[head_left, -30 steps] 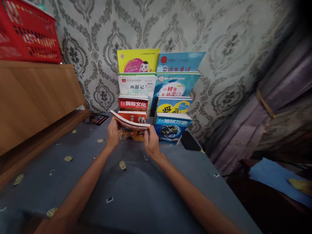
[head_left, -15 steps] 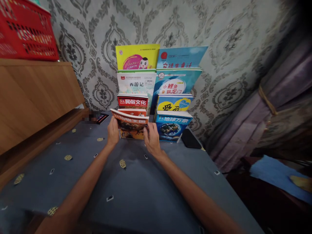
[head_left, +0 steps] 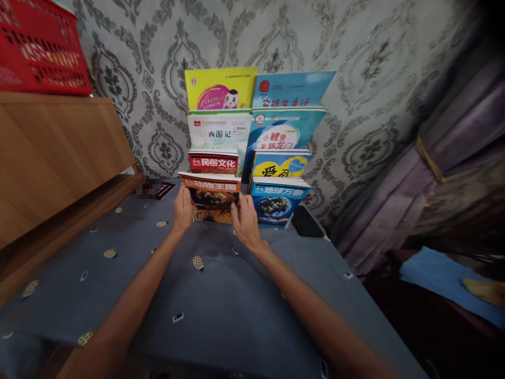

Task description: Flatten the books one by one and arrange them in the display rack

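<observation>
Between my two hands stands a dark book with an orange title band [head_left: 213,196], its cover facing me. My left hand [head_left: 182,209] is closed on its left edge, and my right hand [head_left: 245,218] grips its right edge. Part of an orange cover [head_left: 213,216] shows below it. Directly behind rises a red-titled book [head_left: 214,164], then a white book [head_left: 219,131] and a tall yellow book [head_left: 221,87]. To the right is a second upright row: a blue book with a globe [head_left: 277,204], a yellow-and-blue book [head_left: 280,164], and two taller blue books [head_left: 290,129] behind.
A blue patterned cloth [head_left: 221,305] covers the table. A black flat object [head_left: 307,221] lies right of the books. At left are a wooden cabinet [head_left: 59,158] with a red basket [head_left: 43,50] on top and a dark item [head_left: 164,190]. A purple curtain [head_left: 398,205] hangs at right.
The orange-banded book has straightened and now hides the orange title strip that showed behind it. Both hands remain on its edges. The whole view has shifted slightly.
</observation>
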`<move>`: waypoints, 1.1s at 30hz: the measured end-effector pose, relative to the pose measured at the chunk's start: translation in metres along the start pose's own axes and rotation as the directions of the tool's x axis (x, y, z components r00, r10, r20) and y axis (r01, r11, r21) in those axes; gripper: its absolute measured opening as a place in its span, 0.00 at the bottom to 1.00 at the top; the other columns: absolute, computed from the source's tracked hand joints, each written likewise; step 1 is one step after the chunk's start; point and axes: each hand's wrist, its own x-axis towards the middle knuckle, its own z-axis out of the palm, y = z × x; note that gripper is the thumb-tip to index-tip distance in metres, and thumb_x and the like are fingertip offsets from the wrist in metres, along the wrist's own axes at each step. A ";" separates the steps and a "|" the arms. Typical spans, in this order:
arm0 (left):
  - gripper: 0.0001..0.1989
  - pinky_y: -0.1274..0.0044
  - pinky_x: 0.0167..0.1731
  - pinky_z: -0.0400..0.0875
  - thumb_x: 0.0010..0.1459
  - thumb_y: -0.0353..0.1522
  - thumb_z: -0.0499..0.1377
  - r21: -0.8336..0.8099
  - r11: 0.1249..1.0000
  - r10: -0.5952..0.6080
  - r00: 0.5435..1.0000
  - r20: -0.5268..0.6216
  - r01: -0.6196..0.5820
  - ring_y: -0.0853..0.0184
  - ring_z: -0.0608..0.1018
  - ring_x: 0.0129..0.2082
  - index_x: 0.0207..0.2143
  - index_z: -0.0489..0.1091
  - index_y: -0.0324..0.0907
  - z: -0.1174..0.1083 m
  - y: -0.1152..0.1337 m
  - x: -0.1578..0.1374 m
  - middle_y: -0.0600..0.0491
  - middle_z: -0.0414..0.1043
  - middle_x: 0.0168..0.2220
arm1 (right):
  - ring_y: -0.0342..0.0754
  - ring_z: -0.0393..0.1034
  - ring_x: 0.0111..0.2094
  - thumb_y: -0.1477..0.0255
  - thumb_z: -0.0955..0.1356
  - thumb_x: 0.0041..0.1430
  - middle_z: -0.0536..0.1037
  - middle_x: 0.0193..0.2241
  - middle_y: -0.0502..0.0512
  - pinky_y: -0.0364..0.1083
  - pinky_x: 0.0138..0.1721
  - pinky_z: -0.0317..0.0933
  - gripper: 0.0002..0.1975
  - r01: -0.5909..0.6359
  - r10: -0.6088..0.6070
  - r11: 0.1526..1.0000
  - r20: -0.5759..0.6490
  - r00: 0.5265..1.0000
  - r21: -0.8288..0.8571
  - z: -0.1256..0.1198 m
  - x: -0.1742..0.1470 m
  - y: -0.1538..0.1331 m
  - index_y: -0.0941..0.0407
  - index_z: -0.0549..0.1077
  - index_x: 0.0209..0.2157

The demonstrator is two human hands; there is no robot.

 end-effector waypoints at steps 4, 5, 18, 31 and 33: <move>0.30 0.73 0.31 0.67 0.66 0.57 0.43 0.024 1.000 0.021 1.000 -0.009 -0.020 0.67 0.68 0.27 0.40 0.70 0.42 -0.001 -0.002 0.004 0.54 0.64 0.28 | 0.54 0.67 0.43 0.72 0.57 0.69 0.67 0.43 0.60 0.54 0.47 0.66 0.23 -0.007 0.007 1.000 0.032 0.999 0.004 0.001 0.001 0.004 0.55 0.60 0.64; 0.31 0.74 0.30 0.67 0.65 0.57 0.43 0.016 1.000 0.019 1.000 -0.004 -0.019 0.68 0.68 0.26 0.39 0.70 0.42 -0.001 -0.002 0.006 0.55 0.63 0.27 | 0.54 0.67 0.43 0.72 0.58 0.68 0.67 0.42 0.60 0.54 0.47 0.66 0.24 -0.006 0.005 1.000 0.037 0.999 0.006 0.002 0.002 0.005 0.55 0.59 0.64; 0.29 0.74 0.27 0.64 0.64 0.58 0.44 0.015 0.999 -0.036 0.999 0.002 0.036 0.68 0.68 0.24 0.32 0.66 0.44 0.005 -0.019 0.003 0.56 0.63 0.25 | 0.54 0.70 0.42 0.75 0.59 0.65 0.68 0.42 0.61 0.56 0.49 0.68 0.29 -0.032 0.030 0.999 0.126 0.992 0.016 0.009 -0.002 0.023 0.58 0.54 0.67; 0.10 0.67 0.45 0.70 0.68 0.33 0.47 0.400 0.913 0.058 0.995 0.079 -0.085 0.57 0.76 0.43 0.49 0.63 0.43 0.002 -0.025 -0.004 0.45 0.72 0.42 | 0.61 0.70 0.46 0.73 0.61 0.62 0.74 0.45 0.69 0.59 0.48 0.66 0.23 -0.130 0.168 0.943 0.101 0.981 -0.306 0.022 -0.016 0.027 0.61 0.66 0.59; 0.11 0.65 0.46 0.70 0.67 0.32 0.48 0.443 0.893 0.044 0.995 0.090 -0.080 0.56 0.76 0.45 0.50 0.62 0.42 0.003 -0.026 -0.004 0.43 0.72 0.44 | 0.61 0.70 0.46 0.73 0.62 0.62 0.75 0.45 0.69 0.59 0.47 0.66 0.23 -0.134 0.177 0.933 0.101 0.979 -0.335 0.024 -0.018 0.029 0.62 0.67 0.58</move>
